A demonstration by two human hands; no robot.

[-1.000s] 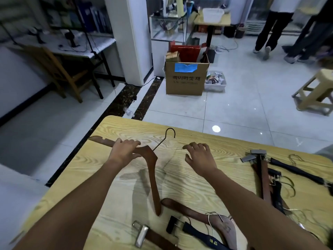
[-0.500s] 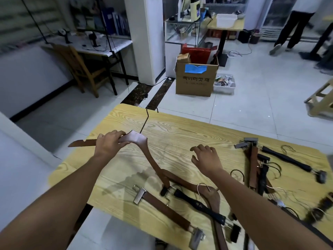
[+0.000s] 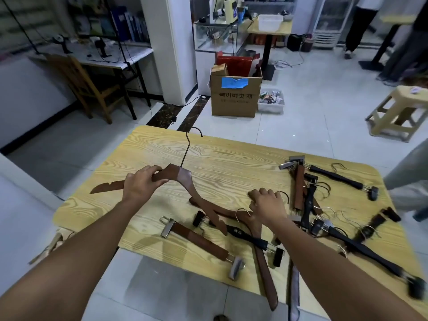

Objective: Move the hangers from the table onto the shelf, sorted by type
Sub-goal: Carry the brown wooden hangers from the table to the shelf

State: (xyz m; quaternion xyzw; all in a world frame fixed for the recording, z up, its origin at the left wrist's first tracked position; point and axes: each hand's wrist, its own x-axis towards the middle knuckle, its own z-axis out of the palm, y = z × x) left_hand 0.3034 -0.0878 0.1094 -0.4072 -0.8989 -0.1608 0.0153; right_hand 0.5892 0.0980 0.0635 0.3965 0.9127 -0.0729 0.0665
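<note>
My left hand (image 3: pixel 141 184) grips one arm of a brown wooden coat hanger (image 3: pixel 183 179), lifted over the wooden table (image 3: pixel 222 163) with its black hook pointing away. My right hand (image 3: pixel 268 202) is lowered with curled fingers onto a second brown coat hanger (image 3: pixel 259 242) near a dark wire hook; whether it holds anything is unclear. A brown clip hanger (image 3: pixel 199 239) and a black clip hanger (image 3: pixel 245 237) lie near the front edge. Several more brown and black clip hangers (image 3: pixel 308 195) are piled at the right. No shelf is in view.
Beyond the table stand a cardboard box (image 3: pixel 235 96), a white pillar (image 3: pixel 171 49), a wooden chair (image 3: pixel 78 82) by a desk at the left and a plastic stool (image 3: pixel 398 112) at the right. People's legs (image 3: pixel 361 24) show at the far right.
My left hand has raised the brown coat hanger higher off the table. My right hand has dropped toward the second coat hanger. The camera has pulled back, showing more of the table.
</note>
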